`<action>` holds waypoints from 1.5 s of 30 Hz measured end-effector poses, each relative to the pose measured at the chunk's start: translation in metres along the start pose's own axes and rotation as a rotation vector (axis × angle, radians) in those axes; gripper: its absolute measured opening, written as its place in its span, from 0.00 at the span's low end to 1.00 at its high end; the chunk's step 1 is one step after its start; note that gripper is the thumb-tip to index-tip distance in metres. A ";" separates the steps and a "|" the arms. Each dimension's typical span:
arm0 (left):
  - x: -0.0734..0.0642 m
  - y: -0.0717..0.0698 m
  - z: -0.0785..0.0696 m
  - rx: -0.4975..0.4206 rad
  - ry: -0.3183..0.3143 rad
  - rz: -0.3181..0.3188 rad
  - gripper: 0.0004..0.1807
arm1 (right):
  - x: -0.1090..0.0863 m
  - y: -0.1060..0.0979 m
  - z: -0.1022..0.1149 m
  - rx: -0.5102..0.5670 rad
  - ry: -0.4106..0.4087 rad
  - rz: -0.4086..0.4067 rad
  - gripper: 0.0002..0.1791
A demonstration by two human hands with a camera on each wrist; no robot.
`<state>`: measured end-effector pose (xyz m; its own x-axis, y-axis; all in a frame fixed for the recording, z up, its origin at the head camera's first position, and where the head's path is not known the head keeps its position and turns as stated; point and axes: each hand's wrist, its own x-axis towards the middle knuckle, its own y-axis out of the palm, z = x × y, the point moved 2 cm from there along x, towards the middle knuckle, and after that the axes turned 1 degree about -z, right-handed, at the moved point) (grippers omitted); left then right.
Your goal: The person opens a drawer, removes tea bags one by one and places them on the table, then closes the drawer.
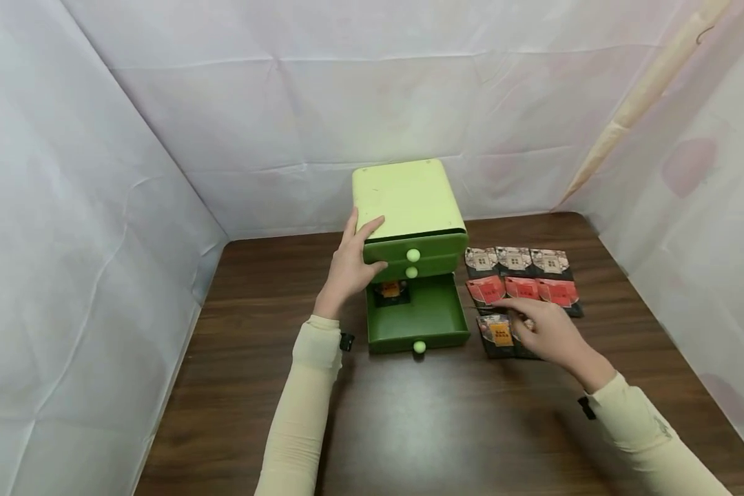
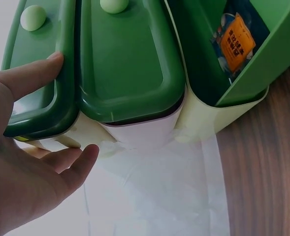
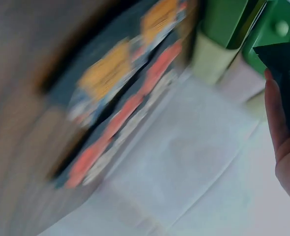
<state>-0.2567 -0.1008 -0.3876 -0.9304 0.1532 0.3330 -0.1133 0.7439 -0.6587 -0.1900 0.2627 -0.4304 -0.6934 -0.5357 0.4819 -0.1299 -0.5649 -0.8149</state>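
Note:
A small drawer cabinet (image 1: pixel 409 196) has a pale yellow-green body and green drawers with round knobs. Its bottom drawer (image 1: pixel 421 320) is pulled out, and a dark packet with an orange label (image 1: pixel 389 291) lies at its back left. My left hand (image 1: pixel 350 265) rests on the cabinet's front left edge, thumb on the top drawer's front (image 2: pixel 36 93) and fingers at the side and top. To the right, my right hand (image 1: pixel 548 331) pinches a dark packet (image 3: pixel 287 81) above the laid-out packets; in the head view it is seen nearly edge-on.
Right of the cabinet, packets lie in rows: beige-labelled ones (image 1: pixel 514 260) at the back, red-labelled ones (image 1: pixel 558 292) in the middle, orange-labelled ones (image 1: pixel 499 335) in front, partly behind my hand. White sheeting (image 1: pixel 372 110) surrounds the brown wooden table (image 1: pixel 254 386).

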 end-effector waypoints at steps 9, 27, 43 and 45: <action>0.004 -0.001 0.002 -0.009 0.017 -0.014 0.49 | -0.072 -0.037 -0.049 -0.211 0.271 -0.068 0.26; -0.003 0.000 0.004 -0.017 -0.006 -0.001 0.49 | -0.120 -0.016 -0.083 -0.295 0.402 0.329 0.28; -0.002 -0.001 -0.001 -0.002 0.006 -0.001 0.49 | -0.099 -0.022 -0.069 -0.330 0.322 0.321 0.28; 0.000 -0.001 -0.002 -0.003 0.008 -0.001 0.49 | -0.085 -0.027 -0.059 -0.340 0.297 0.270 0.26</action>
<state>-0.2555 -0.1009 -0.3857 -0.9276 0.1577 0.3387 -0.1129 0.7458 -0.6565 -0.1695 0.3602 -0.4683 -0.8985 -0.4055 0.1682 -0.1072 -0.1688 -0.9798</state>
